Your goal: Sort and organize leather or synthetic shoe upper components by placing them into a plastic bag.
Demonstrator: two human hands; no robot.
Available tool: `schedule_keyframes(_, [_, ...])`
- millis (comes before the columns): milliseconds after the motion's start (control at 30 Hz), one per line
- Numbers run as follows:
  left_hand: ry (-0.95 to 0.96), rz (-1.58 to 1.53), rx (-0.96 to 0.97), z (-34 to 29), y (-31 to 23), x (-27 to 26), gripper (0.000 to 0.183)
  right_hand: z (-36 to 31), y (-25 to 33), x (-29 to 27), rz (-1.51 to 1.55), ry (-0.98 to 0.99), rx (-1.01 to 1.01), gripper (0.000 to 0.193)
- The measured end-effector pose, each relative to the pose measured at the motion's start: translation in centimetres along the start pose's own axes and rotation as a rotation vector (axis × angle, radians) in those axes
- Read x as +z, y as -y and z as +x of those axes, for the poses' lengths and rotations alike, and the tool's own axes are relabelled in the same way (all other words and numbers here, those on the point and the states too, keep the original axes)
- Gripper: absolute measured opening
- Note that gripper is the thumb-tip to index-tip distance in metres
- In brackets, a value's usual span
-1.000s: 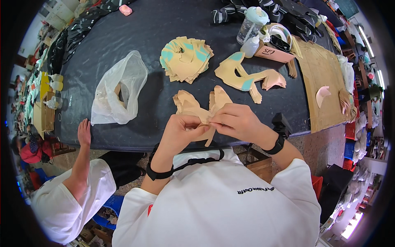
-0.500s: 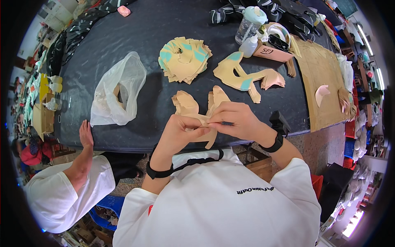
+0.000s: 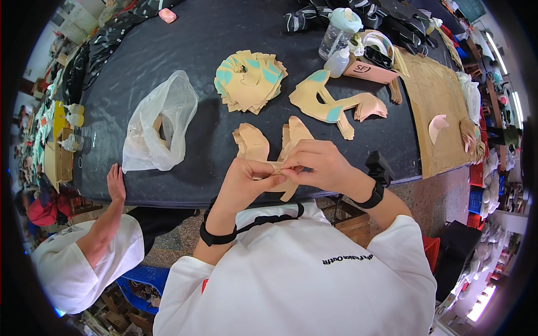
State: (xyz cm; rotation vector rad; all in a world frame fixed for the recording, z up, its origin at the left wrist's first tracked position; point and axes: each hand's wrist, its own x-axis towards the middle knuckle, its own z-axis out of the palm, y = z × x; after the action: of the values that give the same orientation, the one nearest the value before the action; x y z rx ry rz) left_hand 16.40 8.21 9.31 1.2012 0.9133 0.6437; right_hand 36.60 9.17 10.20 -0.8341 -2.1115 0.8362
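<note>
The left hand [image 3: 253, 175] and right hand [image 3: 315, 163] pinch a beige piece [image 3: 276, 166] between thumbs and fingers, the tips nearly meeting. Should either pinch loosen, the piece could slip out of line; a forward push could scatter the loose stack [image 3: 252, 145] just beyond. Left of the grip, a plastic bag [image 3: 182, 102] holds something tan, mostly hidden. Beyond and right, a clear bottle [image 3: 332, 40] stands beside a small white bottle [image 3: 337, 63]; their contents I cannot tell.
</note>
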Motion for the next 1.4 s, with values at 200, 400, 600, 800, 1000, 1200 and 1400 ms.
schedule_keyframes(200, [-0.031, 0.158, 0.059, -0.3, -0.4, 0.2, 0.013, -0.1, 0.5, 0.2, -0.012, -0.024, -0.012, 0.013])
schedule_keyframes(400, [-0.06, 0.087, 0.086, -0.3, 0.6, 0.1, 0.014, -0.5, 0.9, 0.3, 0.036, -0.055, 0.037, 0.015])
schedule_keyframes(600, [-0.19, -0.107, 0.142, -0.4, 1.3, 1.2, 0.013, -0.8, 1.3, 1.1, 0.132, -0.168, 0.201, 0.017])
schedule_keyframes(800, [-0.286, -0.273, 0.175, -0.3, 2.4, 2.2, 0.013, -1.2, 0.8, 1.3, 0.414, -0.197, 0.383, 0.017])
schedule_keyframes(1000, [-0.369, -0.464, 0.071, 0.2, 1.2, 3.0, 0.01, -1.8, 0.0, 1.7, 0.814, -0.375, 0.649, 0.019])
schedule_keyframes(1200, [-0.329, -0.431, 0.072, 0.6, 2.6, 3.0, 0.007, -2.8, -0.4, 3.3, 1.567, -0.258, 0.881, 0.03])
schedule_keyframes(1400, [-0.274, -0.559, 0.024, 0.6, 2.1, 3.4, 0.007, -3.5, -1.0, 3.9, 1.456, -0.328, 0.774, 0.035])
